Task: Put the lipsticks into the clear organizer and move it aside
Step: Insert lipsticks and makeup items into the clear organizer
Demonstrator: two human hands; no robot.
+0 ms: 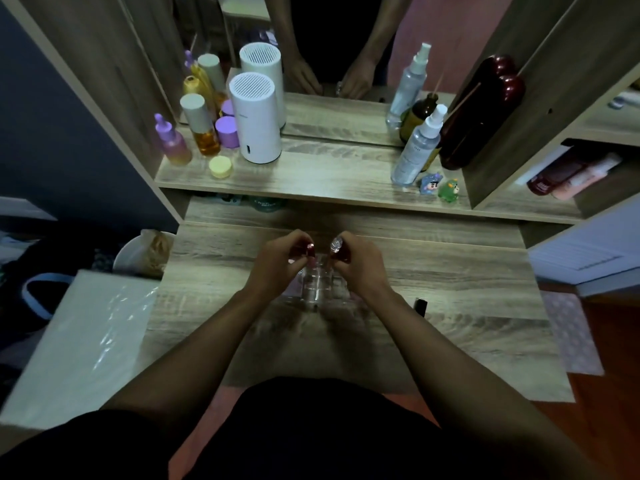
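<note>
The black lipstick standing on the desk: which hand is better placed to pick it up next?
Right. The black lipstick stands beside the right forearm, but both the right hand and the left hand already hold a lipstick.

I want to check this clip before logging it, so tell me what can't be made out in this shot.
Head view only:
- Organizer: clear and dim; both hands hide its sides, so its compartments and any contents can't be counted.
- Lipsticks: the left hand holds a red one, the right hand a silvery-topped one; fingers cover the bodies.
- Dark item beside the right forearm: too small to identify.
- Items under the shelf: shadowed.
</note>
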